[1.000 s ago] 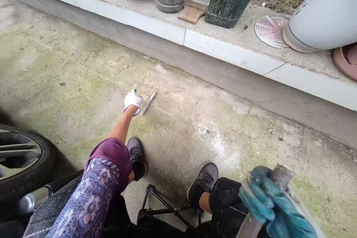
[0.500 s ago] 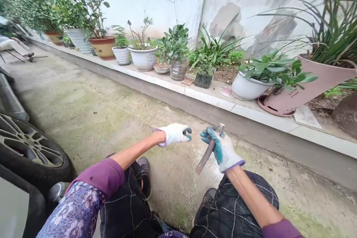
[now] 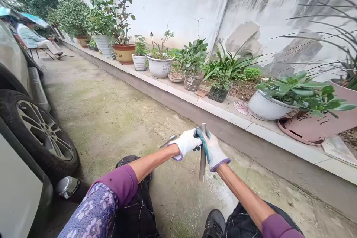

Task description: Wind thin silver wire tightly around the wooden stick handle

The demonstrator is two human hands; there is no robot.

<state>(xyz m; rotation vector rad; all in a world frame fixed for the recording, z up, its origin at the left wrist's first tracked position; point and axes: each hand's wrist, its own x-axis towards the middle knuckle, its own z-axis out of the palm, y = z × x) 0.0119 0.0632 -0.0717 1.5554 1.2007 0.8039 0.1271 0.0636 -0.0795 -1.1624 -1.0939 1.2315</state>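
My right hand (image 3: 213,148), in a white glove with a teal palm, is wrapped round a grey-brown metal rod (image 3: 203,167). The rod is nearly upright, its pale top end showing above the glove and its lower end over the concrete. Against the rod's left side, my left hand (image 3: 189,143) has its gloved fingers curled in, meeting the right fingers; its exact hold is partly hidden. A slim metal tool (image 3: 167,141) lies on the ground behind my left wrist.
A raised tiled ledge (image 3: 178,91) with several potted plants runs along the wall. At the left is a parked car's wheel (image 3: 44,130), with a dark lidded container (image 3: 68,187) beside it. A person (image 3: 36,39) sits on a chair far back.
My left hand has come right to the rod and my right hand. The rod has gone from slanted to nearly upright. My view has shifted, bringing the seated person into sight.
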